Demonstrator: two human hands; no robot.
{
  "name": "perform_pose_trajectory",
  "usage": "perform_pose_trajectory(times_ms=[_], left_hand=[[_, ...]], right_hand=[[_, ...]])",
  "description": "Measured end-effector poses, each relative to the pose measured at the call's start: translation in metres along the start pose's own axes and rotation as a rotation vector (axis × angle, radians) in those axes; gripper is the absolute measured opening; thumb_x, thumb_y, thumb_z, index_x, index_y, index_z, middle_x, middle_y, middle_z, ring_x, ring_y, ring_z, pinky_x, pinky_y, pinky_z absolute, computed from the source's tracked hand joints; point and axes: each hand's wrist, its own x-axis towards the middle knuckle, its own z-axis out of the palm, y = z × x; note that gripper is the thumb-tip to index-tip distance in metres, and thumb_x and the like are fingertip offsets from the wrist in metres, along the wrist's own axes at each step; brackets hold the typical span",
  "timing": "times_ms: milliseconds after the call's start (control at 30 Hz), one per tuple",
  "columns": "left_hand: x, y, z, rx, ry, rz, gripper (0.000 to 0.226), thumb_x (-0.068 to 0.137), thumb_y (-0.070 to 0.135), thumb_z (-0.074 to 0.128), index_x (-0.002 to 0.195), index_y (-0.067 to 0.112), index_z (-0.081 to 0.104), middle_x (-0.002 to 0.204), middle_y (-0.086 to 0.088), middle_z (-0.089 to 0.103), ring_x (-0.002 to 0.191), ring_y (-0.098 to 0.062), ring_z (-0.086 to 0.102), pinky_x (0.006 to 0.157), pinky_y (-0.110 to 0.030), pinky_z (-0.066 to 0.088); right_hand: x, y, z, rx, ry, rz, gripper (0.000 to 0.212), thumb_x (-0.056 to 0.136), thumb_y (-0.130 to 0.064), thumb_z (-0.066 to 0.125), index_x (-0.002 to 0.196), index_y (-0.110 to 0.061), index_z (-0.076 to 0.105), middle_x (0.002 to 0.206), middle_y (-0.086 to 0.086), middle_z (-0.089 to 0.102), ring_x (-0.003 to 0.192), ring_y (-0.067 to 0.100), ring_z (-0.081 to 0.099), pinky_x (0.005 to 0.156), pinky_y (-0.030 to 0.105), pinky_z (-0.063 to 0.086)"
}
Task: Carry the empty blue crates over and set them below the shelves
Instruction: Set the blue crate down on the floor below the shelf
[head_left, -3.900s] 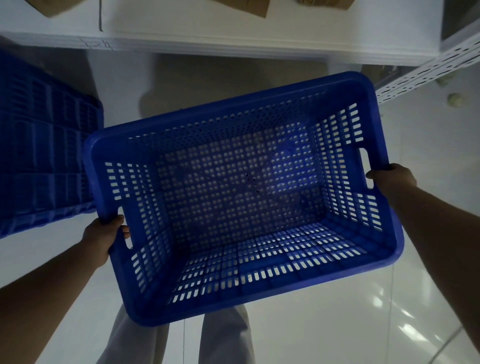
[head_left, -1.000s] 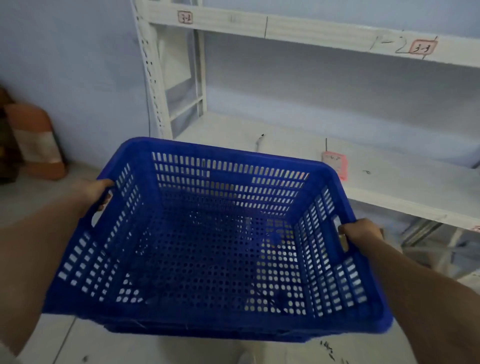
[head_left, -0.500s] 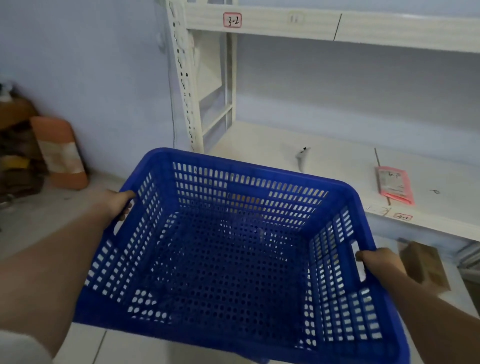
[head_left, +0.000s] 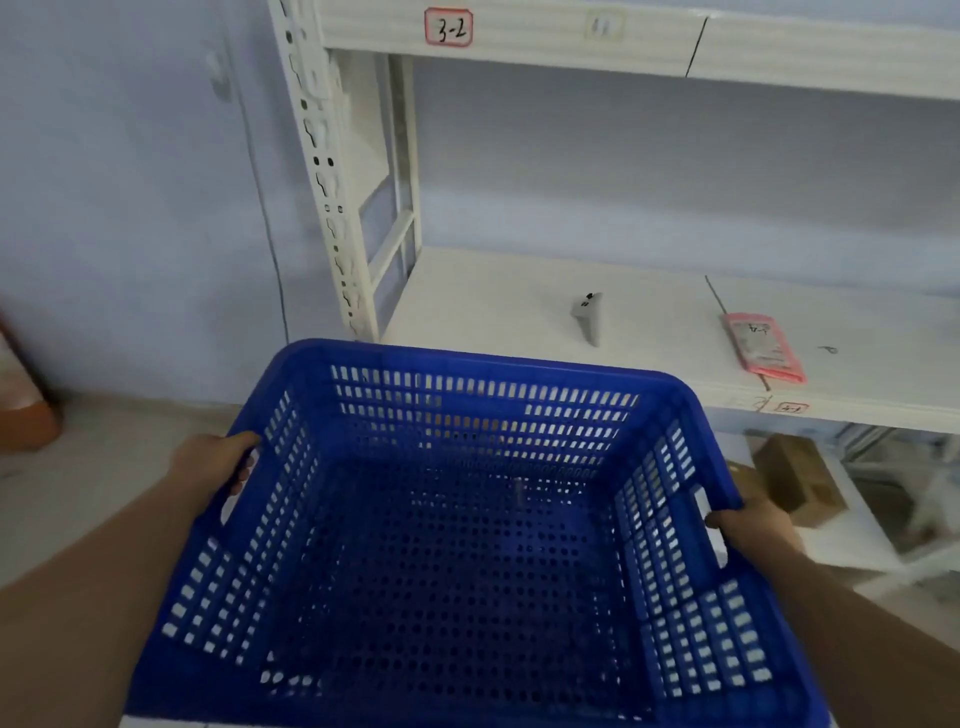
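Empty blue crate (head_left: 467, 545) held level before the white shelf (head_left: 519, 291). Left hand (head_left: 215, 465) and right hand (head_left: 753, 525) each clasp a side handle slot. Brown box (head_left: 797, 478), apparently cardboard, lies below the shelf.

Grey tool (head_left: 589, 317), pink packet (head_left: 762, 347) well apart; cardboard box (head_left: 800, 479) lower down.

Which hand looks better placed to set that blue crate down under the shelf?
Neither alone: the left hand and right hand each grip a side handle of the blue crate, so both should lower it together.
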Motion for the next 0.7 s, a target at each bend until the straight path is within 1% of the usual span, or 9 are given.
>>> perform_pose_trajectory(times_ms=[33,67,167,300,367,400,467,533,700], left_hand=[[0.005,0.0,0.0,0.01,-0.008,0.005,0.034,0.088,0.017,0.058,0.058,0.002,0.052,0.055,-0.017,0.05,0.043,-0.027,0.046,0.049,-0.029,0.042],[0.009,0.0,0.0,0.024,-0.016,0.002,0.034,0.088,0.018,0.059,0.058,0.001,0.053,0.056,-0.018,0.051,0.044,-0.027,0.046,0.05,-0.029,0.042],[0.024,-0.001,0.002,0.038,-0.045,-0.01,0.033,0.085,0.022,0.062,0.061,0.0,0.055,0.061,-0.02,0.055,0.051,-0.029,0.046,0.059,-0.036,0.043],[0.044,-0.001,0.005,0.051,-0.071,-0.025,0.035,0.083,0.028,0.065,0.063,0.0,0.057,0.062,-0.02,0.057,0.054,-0.029,0.049,0.068,-0.045,0.05],[0.048,-0.001,0.01,0.059,-0.094,-0.027,0.032,0.085,0.025,0.065,0.066,0.0,0.057,0.064,-0.019,0.056,0.054,-0.029,0.049,0.065,-0.042,0.048],[0.05,0.0,0.014,0.059,-0.102,-0.032,0.029,0.085,0.023,0.065,0.07,-0.001,0.058,0.066,-0.019,0.057,0.056,-0.03,0.05,0.064,-0.04,0.046],[0.054,0.0,0.02,0.053,-0.104,-0.043,0.026,0.086,0.022,0.065,0.082,-0.003,0.06,0.072,-0.019,0.059,0.061,-0.031,0.053,0.063,-0.038,0.048],[0.058,0.004,0.023,0.054,-0.123,-0.042,0.027,0.086,0.021,0.066,0.089,-0.005,0.06,0.075,-0.018,0.059,0.062,-0.031,0.053,0.061,-0.037,0.048],[0.066,0.014,0.025,0.125,-0.152,0.006,0.024,0.088,0.02,0.063,0.09,-0.004,0.059,0.071,-0.017,0.058,0.059,-0.029,0.051,0.06,-0.034,0.046]], right_hand=[[-0.001,-0.003,0.004,-0.005,0.006,0.019,0.039,0.075,-0.021,0.072,0.108,-0.002,0.062,0.087,0.017,0.064,0.068,0.027,0.058,0.064,0.032,0.044],[-0.003,-0.005,0.007,-0.013,0.007,0.034,0.04,0.075,-0.022,0.071,0.108,-0.001,0.062,0.088,0.017,0.064,0.067,0.026,0.057,0.063,0.031,0.044],[-0.006,-0.013,0.015,-0.047,0.024,0.057,0.04,0.076,-0.021,0.07,0.11,-0.001,0.063,0.089,0.017,0.064,0.073,0.029,0.058,0.067,0.032,0.045],[-0.005,-0.017,0.022,-0.014,0.072,0.081,0.039,0.08,-0.018,0.068,0.113,0.001,0.063,0.087,0.018,0.061,0.074,0.03,0.058,0.071,0.034,0.047],[-0.002,-0.02,0.025,0.002,0.084,0.077,0.041,0.081,-0.019,0.068,0.115,0.002,0.062,0.089,0.017,0.06,0.076,0.03,0.058,0.073,0.036,0.048],[0.0,-0.022,0.027,0.006,0.083,0.08,0.042,0.082,-0.021,0.068,0.117,0.003,0.061,0.089,0.017,0.059,0.073,0.029,0.057,0.072,0.035,0.047],[0.005,-0.028,0.032,0.021,0.081,0.09,0.043,0.086,-0.021,0.065,0.119,0.006,0.059,0.088,0.017,0.057,0.061,0.024,0.051,0.068,0.034,0.042],[0.011,-0.032,0.035,0.046,0.089,0.1,0.042,0.087,-0.017,0.063,0.121,0.008,0.057,0.089,0.018,0.054,0.055,0.02,0.045,0.065,0.033,0.038],[0.018,-0.034,0.036,0.089,0.088,0.092,0.041,0.086,-0.016,0.063,0.121,0.005,0.058,0.089,0.017,0.056,0.065,0.026,0.049,0.065,0.031,0.039]])
